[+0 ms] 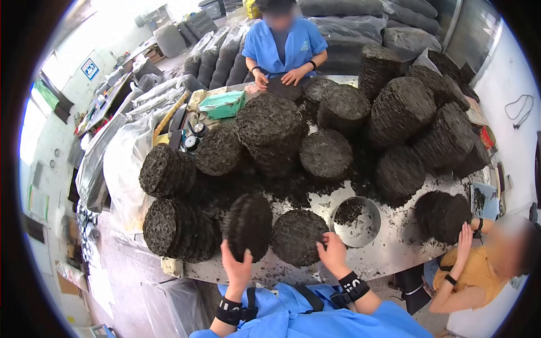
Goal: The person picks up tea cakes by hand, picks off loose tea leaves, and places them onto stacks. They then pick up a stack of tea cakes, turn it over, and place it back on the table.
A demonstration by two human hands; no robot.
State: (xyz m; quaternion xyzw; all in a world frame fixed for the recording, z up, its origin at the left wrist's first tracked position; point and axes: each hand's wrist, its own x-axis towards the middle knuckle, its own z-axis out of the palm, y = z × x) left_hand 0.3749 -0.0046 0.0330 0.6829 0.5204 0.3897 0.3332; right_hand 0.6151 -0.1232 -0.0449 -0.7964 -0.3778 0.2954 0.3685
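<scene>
Two bare hands reach over a metal table heaped with dark, round pressed discs. Our left hand lies open, fingers spread against the near rim of an upright stack of discs standing on edge, directly beyond the fingertips. Just right of that stack, a flat disc lies face up at the near edge. Our right hand is the nearer one to it, with fingers bent onto its right rim. We cannot tell whether they grip. A steel ring sits just beyond that hand. Two other people work at the far and right sides.
</scene>
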